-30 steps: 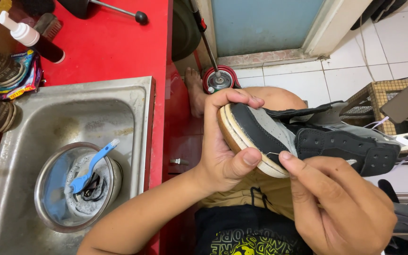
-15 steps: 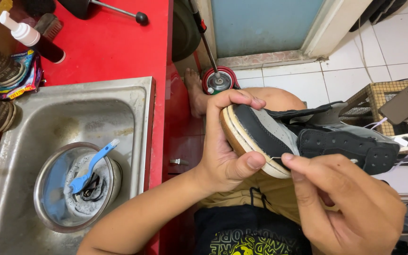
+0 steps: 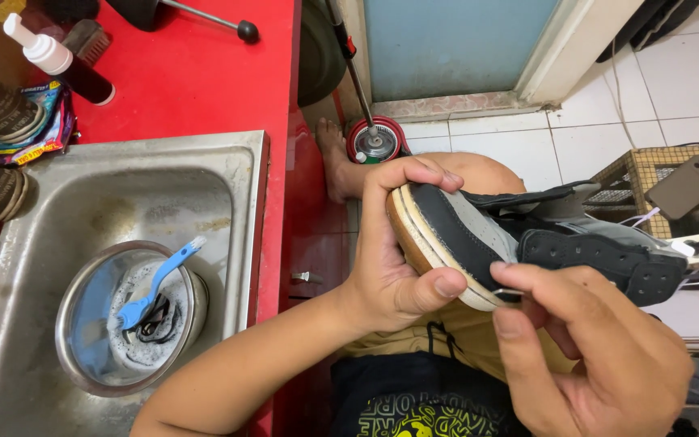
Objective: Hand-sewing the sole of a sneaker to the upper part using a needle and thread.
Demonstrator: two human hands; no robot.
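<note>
Left hand (image 3: 394,271) grips the sneaker (image 3: 519,243) by its toe; right hand (image 3: 592,356) pinches a thin needle (image 3: 507,292) at the sole. Far left, a blue brush (image 3: 155,283) lies in the sink's (image 3: 228,174) steel bowl (image 3: 82,356).

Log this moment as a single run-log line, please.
left hand: grips shoe at toe | right hand: pinches thin needle at sole edge | sink: metal bowl, blue brush

Even, fairly bright indoor light fills the scene, perhaps from overhead. The steel sink (image 3: 228,174) shows soft sheen and no hard glare. Shadows gather under the red counter (image 3: 204,73). The right hand (image 3: 600,356), close to the lens, looks slightly soft, and edges bow outward.
</note>
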